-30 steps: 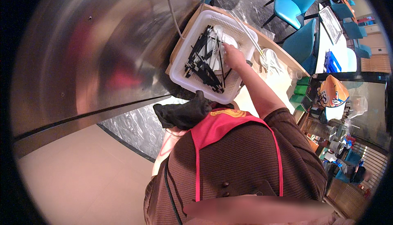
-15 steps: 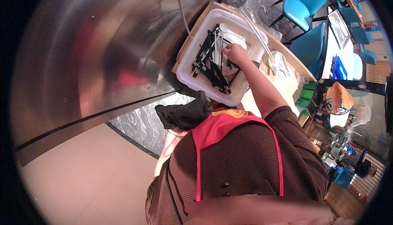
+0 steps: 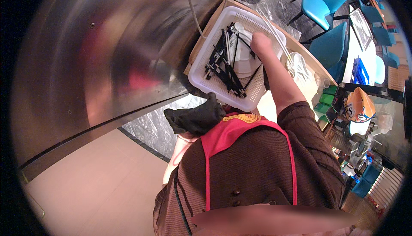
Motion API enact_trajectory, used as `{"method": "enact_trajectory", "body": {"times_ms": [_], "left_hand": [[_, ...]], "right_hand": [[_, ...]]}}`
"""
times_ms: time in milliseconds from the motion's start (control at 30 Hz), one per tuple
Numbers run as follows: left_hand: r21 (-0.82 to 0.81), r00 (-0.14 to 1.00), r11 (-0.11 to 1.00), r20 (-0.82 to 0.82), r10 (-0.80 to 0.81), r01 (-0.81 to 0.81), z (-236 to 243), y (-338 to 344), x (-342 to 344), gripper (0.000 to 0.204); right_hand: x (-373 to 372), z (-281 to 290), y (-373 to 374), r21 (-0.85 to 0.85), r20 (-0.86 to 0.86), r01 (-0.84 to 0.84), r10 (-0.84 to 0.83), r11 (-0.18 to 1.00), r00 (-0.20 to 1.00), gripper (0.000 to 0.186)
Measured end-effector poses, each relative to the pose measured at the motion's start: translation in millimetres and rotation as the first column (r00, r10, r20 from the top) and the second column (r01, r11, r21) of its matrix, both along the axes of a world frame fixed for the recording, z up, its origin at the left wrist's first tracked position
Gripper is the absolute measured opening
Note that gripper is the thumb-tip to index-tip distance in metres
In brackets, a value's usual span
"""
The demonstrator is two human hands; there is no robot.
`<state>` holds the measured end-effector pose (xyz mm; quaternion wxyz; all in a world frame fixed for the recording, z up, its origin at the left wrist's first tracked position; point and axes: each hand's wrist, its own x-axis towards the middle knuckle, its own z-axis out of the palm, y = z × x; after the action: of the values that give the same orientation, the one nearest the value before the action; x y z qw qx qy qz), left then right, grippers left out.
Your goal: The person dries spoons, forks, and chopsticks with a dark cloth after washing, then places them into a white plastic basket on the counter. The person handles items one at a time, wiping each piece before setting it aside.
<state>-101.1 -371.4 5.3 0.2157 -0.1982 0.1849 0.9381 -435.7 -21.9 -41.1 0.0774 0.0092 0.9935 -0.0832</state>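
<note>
A white perforated plastic basket point(image 3: 198, 70) holds a loose pile of black chopsticks point(image 3: 225, 70) with pale ends. White dishes or spoons point(image 3: 244, 66) lie beside the pile in the same basket. My right hand point(image 3: 261, 45) is closed over the basket's right side. A thin black chopstick point(image 3: 246, 46) slants from under its fingers, which are mostly hidden by the back of the hand. My left hand is covered by a bunched black cloth point(image 3: 195, 116), held in front of the apron point(image 3: 227, 135), near the basket's lower left corner; its fingers are hidden.
The basket stands on a wooden counter point(image 3: 311, 66) against a shiny metal panel point(image 3: 107, 64). White cables or sticks point(image 3: 299, 66) lie to its right, with green boxes point(image 3: 326, 100) beyond. A cord point(image 3: 194, 8) hangs down the panel. Blue chairs point(image 3: 324, 0) stand past the counter.
My right hand has moved right, from the middle of the basket toward its right rim, and a chopstick now slants beneath it. The left hand and black cloth stay nearly in place.
</note>
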Motion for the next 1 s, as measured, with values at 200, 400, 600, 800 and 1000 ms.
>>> {"method": "enact_trajectory", "body": {"times_ms": [200,400,600,800,1000], "left_hand": [[-0.019,1.0,1.0,-0.026,-0.001,0.0,2,7,-9,0.076],[-0.022,0.998,0.999,-0.055,-0.034,0.033,6,32,-15,0.074],[-0.076,1.0,0.997,0.004,-0.02,0.02,17,35,2,0.073],[-0.222,1.0,0.975,-0.019,-0.018,0.013,6,36,9,0.071],[-0.726,0.879,0.676,-0.397,-0.263,-0.126,-21,54,-7,0.062]], "right_hand": [[18,23,4,-0.056,-0.03,-0.008,0.007,0.998,1.0,0.03],[32,19,-4,-0.048,0.113,-0.013,0.018,0.999,0.993,0.041],[37,13,-15,-0.021,0.231,-0.111,0.113,0.994,0.966,0.043],[50,38,-11,-0.165,0.078,-0.017,0.03,0.986,0.996,0.031],[142,143,28,-0.506,0.002,-0.154,0.179,0.848,0.984,0.028]]}}
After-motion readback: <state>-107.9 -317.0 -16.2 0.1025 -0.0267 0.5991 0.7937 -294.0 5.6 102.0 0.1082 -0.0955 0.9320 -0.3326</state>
